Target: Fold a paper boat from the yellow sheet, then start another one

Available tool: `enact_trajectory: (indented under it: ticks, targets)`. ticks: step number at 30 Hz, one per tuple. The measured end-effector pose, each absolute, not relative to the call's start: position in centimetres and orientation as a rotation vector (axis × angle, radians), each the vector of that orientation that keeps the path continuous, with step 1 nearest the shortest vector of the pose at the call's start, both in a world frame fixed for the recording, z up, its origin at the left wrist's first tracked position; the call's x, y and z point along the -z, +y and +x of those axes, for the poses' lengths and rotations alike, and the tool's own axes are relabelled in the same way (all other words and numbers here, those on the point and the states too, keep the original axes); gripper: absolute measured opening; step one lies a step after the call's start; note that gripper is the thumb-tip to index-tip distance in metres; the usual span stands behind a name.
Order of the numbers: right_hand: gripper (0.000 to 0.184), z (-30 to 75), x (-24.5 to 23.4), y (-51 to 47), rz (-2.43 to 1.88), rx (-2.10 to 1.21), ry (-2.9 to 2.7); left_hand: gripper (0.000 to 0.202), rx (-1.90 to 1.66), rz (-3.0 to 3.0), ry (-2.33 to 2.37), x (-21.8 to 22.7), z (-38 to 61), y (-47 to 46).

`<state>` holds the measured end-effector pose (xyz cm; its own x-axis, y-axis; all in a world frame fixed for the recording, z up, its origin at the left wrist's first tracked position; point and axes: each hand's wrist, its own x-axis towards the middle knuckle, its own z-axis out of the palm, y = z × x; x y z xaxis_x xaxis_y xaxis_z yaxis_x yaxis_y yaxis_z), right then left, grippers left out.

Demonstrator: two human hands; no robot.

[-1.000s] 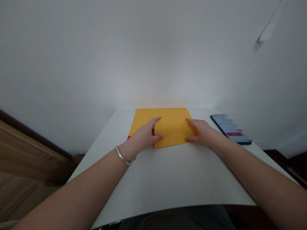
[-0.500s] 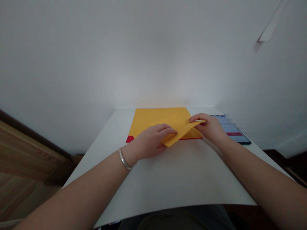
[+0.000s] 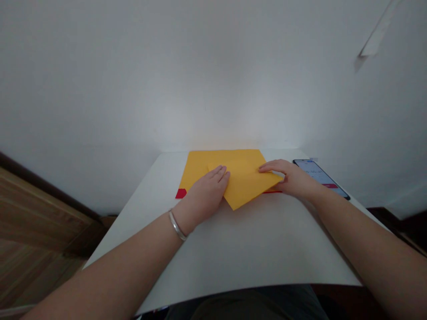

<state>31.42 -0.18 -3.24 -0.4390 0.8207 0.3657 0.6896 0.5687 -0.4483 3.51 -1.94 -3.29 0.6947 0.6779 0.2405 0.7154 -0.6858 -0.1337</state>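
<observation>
A smaller piece of yellow paper [image 3: 248, 184] lies at a slant over a larger yellow sheet [image 3: 203, 158], its near corner jutting past the sheet's front edge. Red shows at the larger sheet's left front corner and along its front edge. My left hand [image 3: 208, 189], with a silver bangle at the wrist, rests flat on the left side of the smaller paper, fingers stretched out. At the paper's right corner, my right hand [image 3: 287, 178] has its fingers on top and its thumb by the edge, pinching it. That corner is raised slightly.
A phone [image 3: 318, 175] with its screen lit lies to the right of my right hand. All this is on a white table [image 3: 247, 253] pushed against a white wall [image 3: 213, 80]. Wooden furniture [image 3: 40, 213] stands low on the left.
My left hand has let go of the paper's left edge and now lies flat on top. The yellow paper has come down flatter, and my right hand has shifted slightly left.
</observation>
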Motion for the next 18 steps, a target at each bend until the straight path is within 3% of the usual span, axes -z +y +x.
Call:
enact_trajectory:
  ticks: [9,13,18]
  targets:
    - [0.041,28.7,1.8,-1.9,-0.936,-0.034,-2.456,0.042,0.217,-2.537,-1.186,2.0,4.6,-3.2]
    - [0.054,27.1,2.1,-2.7,-0.873,-0.098,-2.539,0.04,0.189,-2.564,-1.033,2.1,4.6,-3.5]
    - [0.047,26.3,2.4,-3.2,-0.76,-0.196,-2.64,0.04,0.249,-2.612,-0.985,2.2,4.5,-3.6]
